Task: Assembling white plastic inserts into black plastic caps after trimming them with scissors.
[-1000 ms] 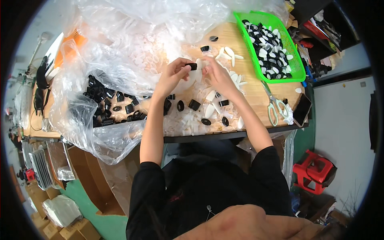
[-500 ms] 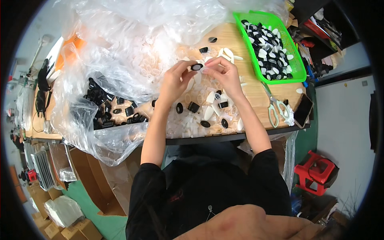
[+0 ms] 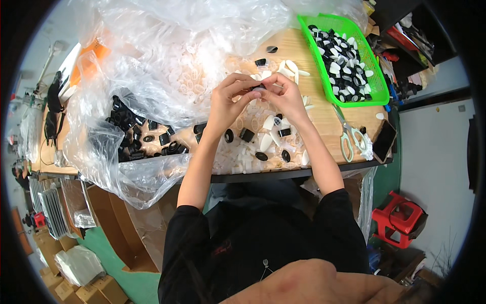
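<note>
Above the middle of the wooden table, my left hand (image 3: 230,99) and my right hand (image 3: 287,96) meet around a small black oval cap (image 3: 258,87). Fingers of both hands are closed on it, and they hide much of its shape. Below my wrists lie loose black caps (image 3: 246,134), white oval pieces (image 3: 268,122) and small clear plastic parts (image 3: 235,161). More clear oval parts (image 3: 192,76) are heaped on plastic sheeting beyond my left hand. Several white oval pieces (image 3: 291,66) rest just past my right hand.
A green basket (image 3: 324,83) of black and white pieces stands at the far right. Scissors (image 3: 346,134) and a phone (image 3: 385,138) lie near the right edge. Clear plastic bags (image 3: 136,177) cover the left side, with black caps (image 3: 121,119) among them. A red stool (image 3: 400,220) stands on the floor.
My hands have come closer together around the black cap. The cap has turned and shifted slightly right, and my fingers now cover more of it.
</note>
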`<move>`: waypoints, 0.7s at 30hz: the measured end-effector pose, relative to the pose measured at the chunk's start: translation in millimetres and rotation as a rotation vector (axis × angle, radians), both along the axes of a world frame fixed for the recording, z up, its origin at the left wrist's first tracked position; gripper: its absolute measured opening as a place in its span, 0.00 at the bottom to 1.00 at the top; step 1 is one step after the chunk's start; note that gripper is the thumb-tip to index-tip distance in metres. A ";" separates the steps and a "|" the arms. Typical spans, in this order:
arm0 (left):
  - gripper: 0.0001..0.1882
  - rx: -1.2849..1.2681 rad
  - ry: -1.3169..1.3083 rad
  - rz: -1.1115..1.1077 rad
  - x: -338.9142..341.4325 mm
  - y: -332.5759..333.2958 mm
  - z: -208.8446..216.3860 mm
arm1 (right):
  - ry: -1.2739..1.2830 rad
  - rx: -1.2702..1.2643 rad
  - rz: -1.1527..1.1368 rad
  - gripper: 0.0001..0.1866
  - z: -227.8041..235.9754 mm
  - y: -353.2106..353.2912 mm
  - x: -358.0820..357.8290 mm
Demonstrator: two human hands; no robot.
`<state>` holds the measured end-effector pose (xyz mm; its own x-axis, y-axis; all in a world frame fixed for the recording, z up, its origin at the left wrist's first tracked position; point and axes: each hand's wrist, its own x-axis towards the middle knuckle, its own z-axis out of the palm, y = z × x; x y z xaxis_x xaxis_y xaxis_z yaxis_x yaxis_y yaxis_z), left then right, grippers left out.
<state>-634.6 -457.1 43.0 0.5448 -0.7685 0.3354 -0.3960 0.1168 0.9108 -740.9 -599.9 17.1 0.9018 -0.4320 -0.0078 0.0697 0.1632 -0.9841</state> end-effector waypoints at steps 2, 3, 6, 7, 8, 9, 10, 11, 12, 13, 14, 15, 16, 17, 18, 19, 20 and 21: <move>0.12 -0.024 0.065 -0.037 1.2 0.8 2.3 | -0.044 -0.001 0.012 0.13 -0.3 -0.9 0.1; 0.12 -0.024 0.066 -0.036 1.1 0.6 1.7 | -0.089 -0.002 0.023 0.13 0.4 -1.2 -0.2; 0.11 -0.071 0.102 -0.032 2.5 1.9 -2.1 | -0.084 -0.003 0.028 0.11 10.9 1.7 -1.7; 0.11 -0.088 0.063 -0.015 4.6 2.8 -5.3 | -0.085 -0.003 0.032 0.11 12.1 2.8 -0.7; 0.11 -0.106 0.025 -0.003 4.6 1.8 -5.5 | -0.110 -0.028 0.023 0.10 13.2 2.4 -1.2; 0.11 -0.106 0.026 -0.003 3.1 1.2 -5.4 | -0.136 -0.054 0.014 0.09 13.8 2.2 -1.7; 0.11 -0.107 -0.081 0.052 0.1 0.0 -4.9 | -0.136 -0.054 0.014 0.09 12.8 2.9 -2.0; 0.11 -0.109 -0.186 0.109 -2.6 -1.1 -4.3 | -0.140 -0.072 -0.026 0.09 10.1 5.0 -1.5; 0.11 -0.111 -0.185 0.109 -5.3 -2.2 -4.1 | -0.145 -0.091 -0.066 0.09 7.7 7.4 -0.9; 0.11 -0.123 -0.231 0.159 -8.3 -3.4 -4.0 | -0.143 -0.092 -0.066 0.09 5.8 10.5 0.4; 0.11 -0.133 -0.277 0.209 -11.2 -4.4 -4.0 | -0.155 -0.248 -0.139 0.09 3.8 14.5 1.7; 0.11 -0.131 -0.276 0.210 -13.3 -5.4 -3.8 | -0.166 -0.405 -0.212 0.10 3.1 18.4 2.4; 0.11 -0.129 -0.315 0.252 -15.1 -6.4 -3.7 | -0.165 -0.404 -0.211 0.10 3.8 22.3 1.9; 0.11 -0.126 -0.355 0.295 -15.5 -6.2 -3.2 | -0.155 -0.444 -0.245 0.08 8.0 27.0 1.6; 0.11 -0.126 -0.355 0.297 -15.3 -5.8 -3.5 | -0.145 -0.485 -0.279 0.07 11.4 29.2 1.5; 0.10 -0.114 -0.309 0.280 -14.8 -5.4 -3.9 | -0.145 -0.485 -0.277 0.07 13.1 28.6 1.5; 0.09 -0.103 -0.264 0.260 -13.9 -5.7 -4.0 | -0.137 -0.571 -0.296 0.06 14.4 26.2 1.1; 0.09 -0.104 -0.264 0.260 -9.8 -5.6 -2.7 | -0.130 -0.659 -0.315 0.06 16.3 22.7 0.3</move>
